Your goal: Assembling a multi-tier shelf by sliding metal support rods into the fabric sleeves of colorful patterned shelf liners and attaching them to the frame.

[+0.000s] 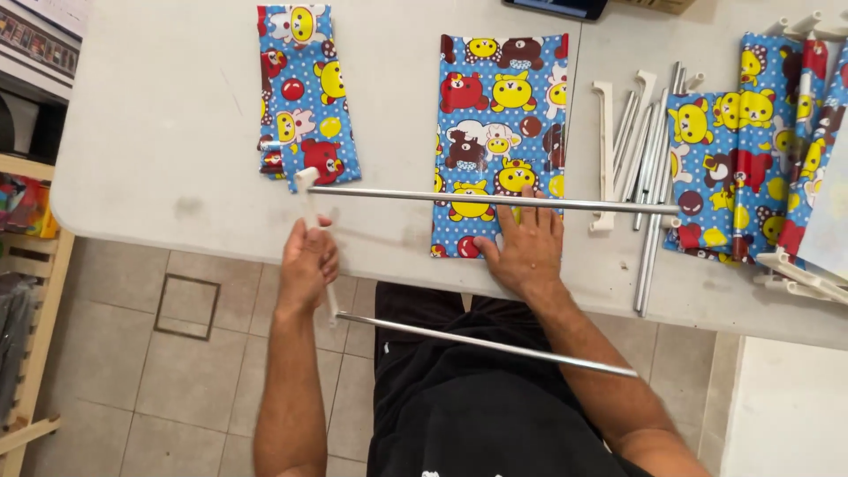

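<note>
— At the counter's (pixel 177 159) front edge, what does the left hand (pixel 306 262) hold?

— Its fingers are clenched around a white plastic bracket (pixel 311 208), which joins two metal rods: the upper rod (pixel 495 200) lies across the counter, the lower rod (pixel 486 344) hangs over the lap.

— And the right hand (pixel 528 250)?

— Flat, fingers released and spread, pressing the middle cartoon-print fabric panel (pixel 499 106), just under the upper rod.

— Nearby?

— A folded fabric piece (pixel 305 88) on the left, loose rods and brackets (pixel 645 150) on the right.

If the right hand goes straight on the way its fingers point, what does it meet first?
Probably the upper metal rod: the right hand lies flat on the cartoon-print fabric, fingertips almost at it.
</note>
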